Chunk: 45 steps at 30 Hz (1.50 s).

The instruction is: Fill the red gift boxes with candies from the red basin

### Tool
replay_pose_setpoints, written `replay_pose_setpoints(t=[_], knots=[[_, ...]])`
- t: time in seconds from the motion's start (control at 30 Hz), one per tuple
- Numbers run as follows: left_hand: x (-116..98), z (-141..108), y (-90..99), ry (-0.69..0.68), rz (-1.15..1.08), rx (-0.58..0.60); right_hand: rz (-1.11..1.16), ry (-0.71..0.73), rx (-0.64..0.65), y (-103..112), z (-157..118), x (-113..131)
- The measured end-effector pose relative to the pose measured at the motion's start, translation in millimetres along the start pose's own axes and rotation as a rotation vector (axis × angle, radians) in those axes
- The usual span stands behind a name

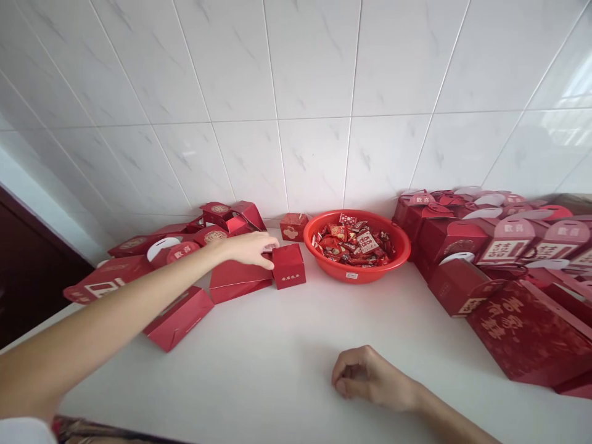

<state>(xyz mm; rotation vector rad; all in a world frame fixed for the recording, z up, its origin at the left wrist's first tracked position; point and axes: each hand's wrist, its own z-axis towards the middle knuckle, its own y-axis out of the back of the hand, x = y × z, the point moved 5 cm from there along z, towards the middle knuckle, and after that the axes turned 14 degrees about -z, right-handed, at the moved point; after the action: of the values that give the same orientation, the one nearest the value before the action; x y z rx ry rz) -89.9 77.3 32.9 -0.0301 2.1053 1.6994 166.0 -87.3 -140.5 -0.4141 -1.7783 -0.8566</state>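
Note:
My left hand (252, 250) is stretched out to the back left, beside a small red gift box (289, 268) with gold lettering on its front. Its thumb and fingers are apart at the box's left edge; whether they touch it I cannot tell. Under and behind that hand lies a larger red box (238, 280). Lower right, my right hand (370, 377) rests on the white table (277, 370) with its fingers curled in, and nothing shows in them. A red plastic basin (356, 271) full of wrapped sweets (354, 242) stands right of the small box.
Several red gift boxes (182, 314) are heaped on the left. On the right stand many more boxes (467, 240) with handles, and a large red box (531, 330) with gold characters. Another small red box (293, 227) sits against the tiled wall (314, 154).

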Motion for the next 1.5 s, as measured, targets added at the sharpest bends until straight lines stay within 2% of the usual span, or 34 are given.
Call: replay_pose_setpoints(t=[0.1,0.2,0.43,0.53,0.63,0.73,0.83,0.97,1.1,1.27,1.37,1.5], knots=[[-34,15,-22.0,-0.113,0.096,0.079,0.051,0.009,-0.006,1,0,-2],[-62,13,-33.8,-0.243,0.183,0.142,0.099,0.016,-0.06,9,2,-3],[-118,-33,-47.5,-0.487,0.016,0.279,0.066,0.065,-0.427,55,8,16],[-140,-47,-66.9,-0.622,-0.009,0.268,-0.031,0.041,-0.577,75,9,32],[-155,-52,-95.4,-0.82,0.071,0.17,-0.329,-0.046,-0.713,88,6,48],[-159,-52,-122.5,-0.959,0.166,0.091,-0.661,-0.24,-0.74,90,3,56],[-154,-49,-134.5,-0.931,0.097,0.109,-0.828,-0.309,-0.736,85,2,58],[-144,-49,-131.1,-0.832,-0.105,0.185,-0.921,-0.248,-0.759,80,7,57],[-138,-49,-122.2,-0.792,-0.206,0.155,-1.03,-0.152,-0.862,81,10,54],[-129,-45,-118.8,-0.708,-0.172,0.096,-0.975,-0.004,-0.944,80,7,49],[-127,-46,-117.8,-0.712,-0.148,0.067,-0.945,0.074,-0.991,75,2,50],[-125,-52,-109.9,-0.685,-0.073,0.0,-0.903,0.114,-0.931,66,2,50]])
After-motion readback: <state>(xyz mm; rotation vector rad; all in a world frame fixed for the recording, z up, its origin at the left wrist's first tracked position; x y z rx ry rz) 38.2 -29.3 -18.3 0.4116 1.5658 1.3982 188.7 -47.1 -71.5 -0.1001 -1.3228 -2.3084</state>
